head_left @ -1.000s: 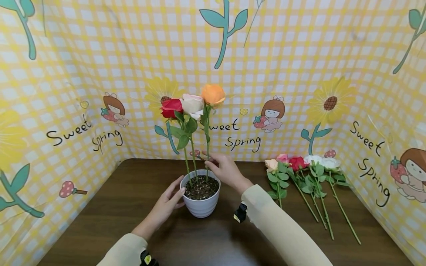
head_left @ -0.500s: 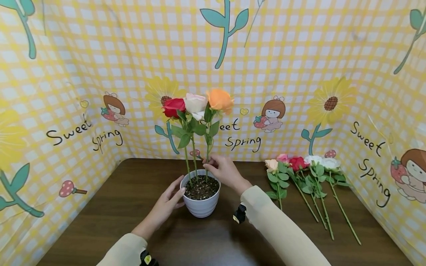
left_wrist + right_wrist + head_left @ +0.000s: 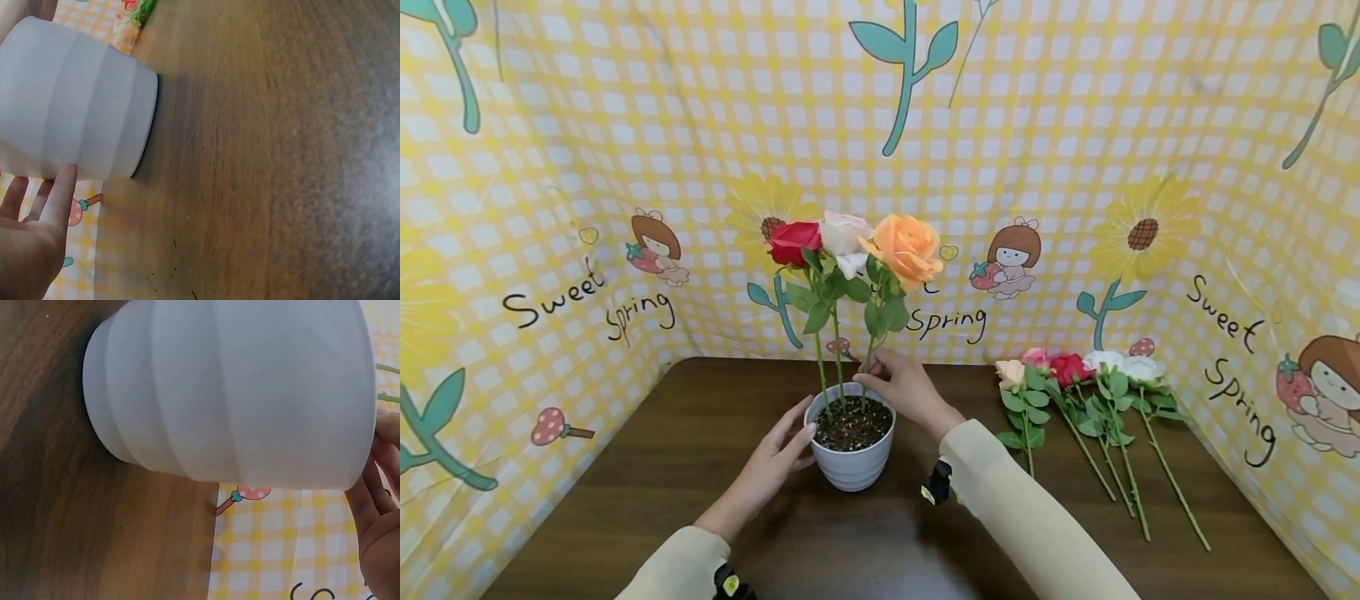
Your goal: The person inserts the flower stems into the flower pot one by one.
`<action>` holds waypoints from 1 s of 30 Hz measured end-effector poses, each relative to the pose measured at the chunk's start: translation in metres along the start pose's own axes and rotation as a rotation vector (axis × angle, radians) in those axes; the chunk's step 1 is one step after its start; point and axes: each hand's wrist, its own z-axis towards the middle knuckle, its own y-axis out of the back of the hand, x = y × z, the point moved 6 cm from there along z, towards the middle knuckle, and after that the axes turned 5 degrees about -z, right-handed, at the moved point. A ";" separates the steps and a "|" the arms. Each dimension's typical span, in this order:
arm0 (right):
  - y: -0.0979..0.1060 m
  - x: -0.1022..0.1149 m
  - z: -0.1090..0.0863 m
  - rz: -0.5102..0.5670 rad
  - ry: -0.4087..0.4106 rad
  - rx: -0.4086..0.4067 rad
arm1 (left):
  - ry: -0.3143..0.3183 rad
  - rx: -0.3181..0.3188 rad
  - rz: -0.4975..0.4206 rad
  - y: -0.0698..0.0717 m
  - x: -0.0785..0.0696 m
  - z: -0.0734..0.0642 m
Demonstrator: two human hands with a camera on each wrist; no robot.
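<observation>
A white ribbed flower pot filled with dark soil stands upright on the table. My left hand rests against its left side, fingers extended and thumb at the rim; the left wrist view shows fingertips touching the pot wall. Behind the right rim, my right hand pinches the stem of an orange rose low down, between thumb and fingers. That stem's foot is in the soil, and its bloom leans right. A red rose and a pale pink rose stand planted beside it.
Several cut roses lie on the right of the brown table, among them a peach rose, a red rose and a white rose. A yellow checked cloth hangs behind and along both sides.
The orange bloom has swung right and a little lower, turning its face more toward me. My right hand has shifted slightly left on its stem; the left hand and pot stay nearly still.
</observation>
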 end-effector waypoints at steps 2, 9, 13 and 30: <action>-0.001 0.000 0.000 0.008 0.015 -0.010 | -0.003 0.002 -0.004 0.000 0.000 0.000; -0.005 -0.003 0.001 0.033 0.049 -0.034 | -0.010 0.000 -0.018 -0.001 0.001 -0.001; -0.005 -0.002 0.001 0.048 0.036 -0.020 | -0.018 0.004 -0.020 -0.001 -0.001 -0.002; -0.009 0.005 0.002 0.055 0.038 0.094 | -0.009 0.006 -0.020 -0.002 -0.002 -0.001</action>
